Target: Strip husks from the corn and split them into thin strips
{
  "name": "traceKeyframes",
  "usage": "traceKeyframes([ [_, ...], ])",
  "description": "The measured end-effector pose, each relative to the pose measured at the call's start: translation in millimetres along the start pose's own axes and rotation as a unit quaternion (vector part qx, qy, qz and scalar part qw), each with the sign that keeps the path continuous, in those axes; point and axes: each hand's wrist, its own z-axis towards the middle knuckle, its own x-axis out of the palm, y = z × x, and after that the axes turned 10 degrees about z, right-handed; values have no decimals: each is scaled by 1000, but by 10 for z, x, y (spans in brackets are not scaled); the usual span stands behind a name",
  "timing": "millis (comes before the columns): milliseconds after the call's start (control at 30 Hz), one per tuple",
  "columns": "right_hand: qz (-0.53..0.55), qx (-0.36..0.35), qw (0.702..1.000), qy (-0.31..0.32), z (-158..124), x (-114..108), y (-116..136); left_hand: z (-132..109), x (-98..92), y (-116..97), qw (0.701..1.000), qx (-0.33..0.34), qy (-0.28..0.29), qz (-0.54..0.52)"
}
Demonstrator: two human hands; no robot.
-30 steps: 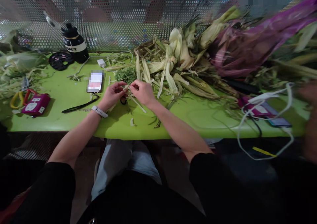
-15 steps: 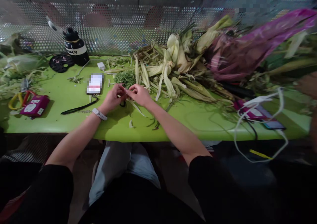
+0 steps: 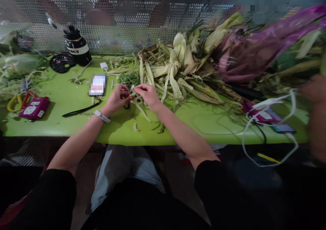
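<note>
My left hand (image 3: 117,98) and my right hand (image 3: 148,94) meet above the green table (image 3: 76,125), both pinched on a pale corn husk strip (image 3: 139,105) that trails down toward the table's front. A white watch band sits on my left wrist. Just behind my hands lies a small heap of green shreds (image 3: 129,77), and beyond it a big pile of corn husks (image 3: 175,70). Loose husk bits lie on the table below my hands.
A phone (image 3: 97,84) and black strap (image 3: 81,110) lie left of my hands. Farther left are a magenta device (image 3: 34,108), yellow-and-red-handled scissors (image 3: 15,101), a black bottle (image 3: 77,46). White cables (image 3: 270,121) and a purple bag (image 3: 254,50) are at right, with another person's blurred arm (image 3: 314,114).
My hands stay together on the husk strip, shifting slightly; the strip now hangs down longer from my right hand. The other person's arm at the right edge has moved.
</note>
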Motion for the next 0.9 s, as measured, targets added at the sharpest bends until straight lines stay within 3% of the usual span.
traceKeyframes([
  [133,84,24,996,22,-8,8,18,-13,-30,-66,995,-53,50,-66],
  [300,51,-12,998,27,-2,-1,12,-26,-41,-72,990,-71,83,-84],
  [467,76,25,996,47,22,-32,23,-29,-53,-158,982,-99,127,-99],
  [667,100,44,991,76,1,-22,95,-47,-59,-221,984,-79,136,-83],
  [900,93,16,996,-4,109,-77,57,-88,67,-344,960,-21,276,-33],
])
